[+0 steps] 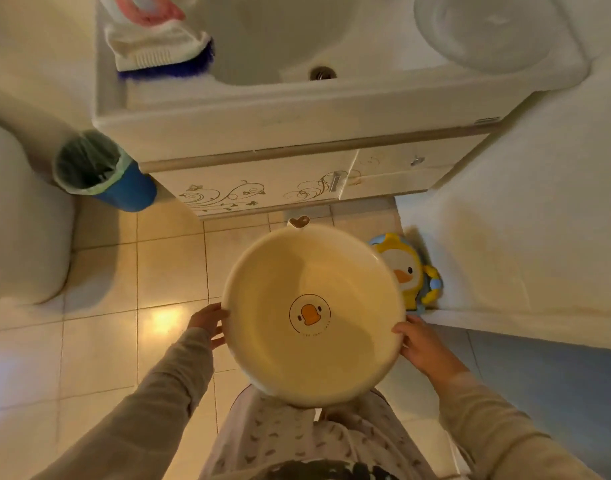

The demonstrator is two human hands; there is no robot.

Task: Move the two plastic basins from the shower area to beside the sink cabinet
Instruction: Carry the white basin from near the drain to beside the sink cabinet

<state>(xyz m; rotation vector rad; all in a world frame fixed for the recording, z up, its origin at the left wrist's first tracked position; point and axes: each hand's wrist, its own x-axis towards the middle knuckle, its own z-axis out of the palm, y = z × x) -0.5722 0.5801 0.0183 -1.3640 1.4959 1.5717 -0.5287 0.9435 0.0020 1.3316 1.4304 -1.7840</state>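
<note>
Over the tiled floor, just short of the sink cabinet, a person holds a round cream plastic basin level at about waist height, open side up. A duck emblem sits on its bottom, and a small heart-shaped hanging tab points toward the cabinet. The left hand takes the left rim and the right hand takes the right rim; each grip is closed on the basin's edge, thumb over the lip and fingers curled under. I judge the 2-handed hold is there to keep a wide, shallow, light thing from tipping, though it looks empty and dry.

Only 1 basin shows clearly here. Whether a 2nd is nested beneath it I cannot tell.

On the floor to the right, leaning in the corner between the cabinet and a white wall or tub side, is a yellow duck-shaped item, partly hidden behind the basin's rim. To the left of the cabinet stands a blue waste bin with a pale liner, and a toilet beyond it. A scrubbing brush with blue bristles lies on the sink's left edge.

The bare tiles right of the cabinet look like the likely spot; lowering the basin there would mean clearing the duck item.
</note>
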